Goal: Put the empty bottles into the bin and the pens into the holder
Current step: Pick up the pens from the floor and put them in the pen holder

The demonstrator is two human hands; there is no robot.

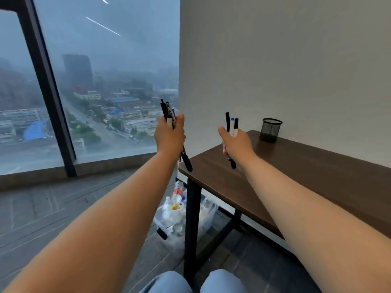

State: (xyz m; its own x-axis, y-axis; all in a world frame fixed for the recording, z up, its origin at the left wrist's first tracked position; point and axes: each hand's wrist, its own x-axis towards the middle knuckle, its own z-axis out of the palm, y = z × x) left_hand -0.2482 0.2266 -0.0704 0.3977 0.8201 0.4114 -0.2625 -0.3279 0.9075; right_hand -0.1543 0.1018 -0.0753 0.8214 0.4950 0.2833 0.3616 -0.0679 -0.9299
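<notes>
My left hand [169,135] is closed around a bunch of several pens [168,112], held upright in the air just left of the table's corner. My right hand [237,144] grips three pens [232,123], black and white-blue, upright above the dark wooden table [317,166]. A black mesh pen holder [270,130] stands at the table's far edge by the wall, to the right of my right hand and apart from it. On the floor under the table's left end sits a clear plastic bin [169,231] with several empty bottles [176,197] in it.
A black metal table leg [191,229] stands in front of the bin. A large window with a dark frame [48,92] fills the left side, a pale wall is on the right. My knees in light jeans [169,282] show at the bottom.
</notes>
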